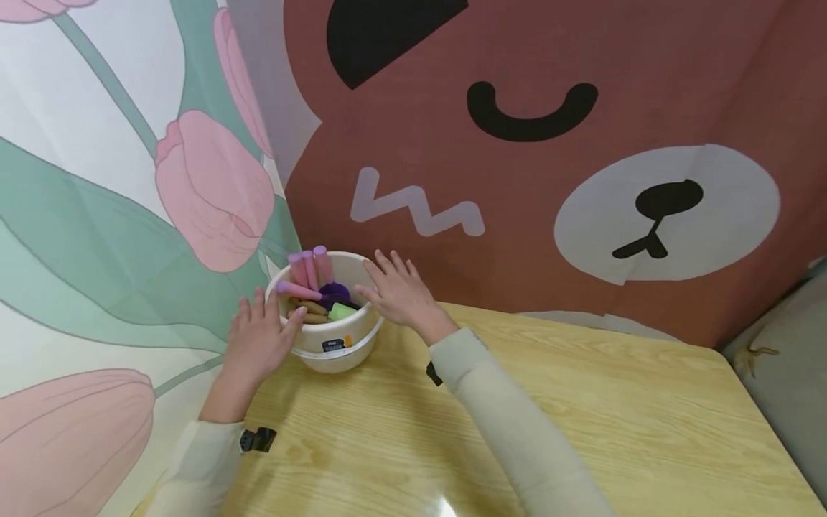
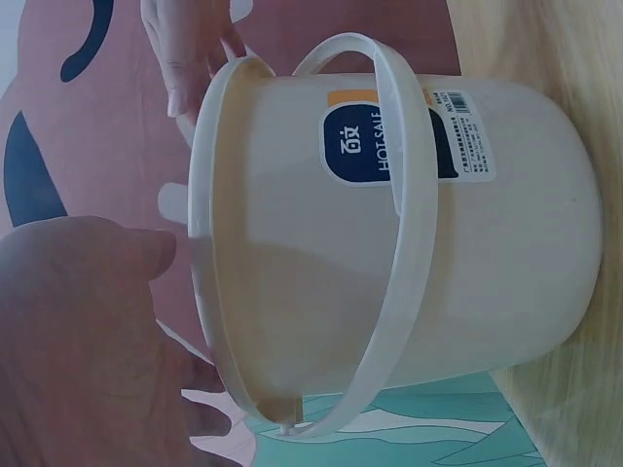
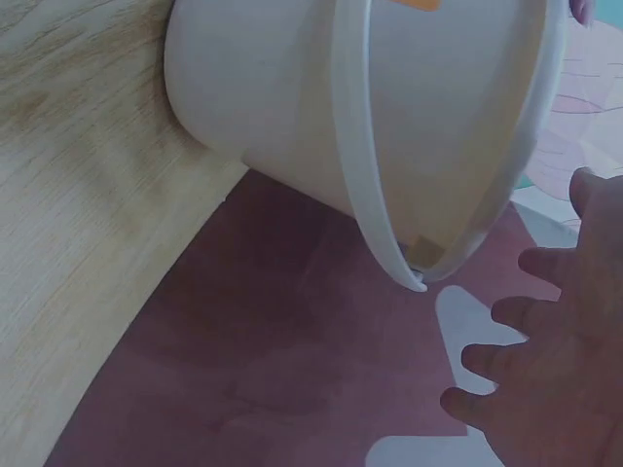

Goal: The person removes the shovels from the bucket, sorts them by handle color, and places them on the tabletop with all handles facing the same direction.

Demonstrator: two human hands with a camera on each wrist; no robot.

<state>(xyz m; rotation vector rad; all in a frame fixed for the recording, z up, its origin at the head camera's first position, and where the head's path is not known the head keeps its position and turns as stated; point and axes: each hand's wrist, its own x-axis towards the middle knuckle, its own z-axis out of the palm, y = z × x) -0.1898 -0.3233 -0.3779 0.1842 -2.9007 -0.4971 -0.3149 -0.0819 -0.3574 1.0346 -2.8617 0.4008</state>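
A white plastic bucket (image 1: 363,332) with a lowered handle (image 2: 417,243) and a dark label (image 2: 352,144) stands upright at the table's back left corner. Several utensils with pink-purple handles (image 1: 311,270) lean in it, beside a dark purple utensil head (image 1: 334,292), a light green piece (image 1: 341,311) and brown pieces (image 1: 311,310). My left hand (image 1: 260,343) is at the bucket's left rim, fingers spread and nearly straight. At the opposite rim is my right hand (image 1: 402,293), its fingers extended and apart. Neither hand grips anything.
The wood-grain table (image 1: 581,402) stretches to the right and towards me. Behind it hangs a brown bear-print cloth (image 1: 517,251); a tulip-print cloth (image 1: 129,287) closes off the left side. Something grey (image 1: 788,373) stands beyond the table's right edge.
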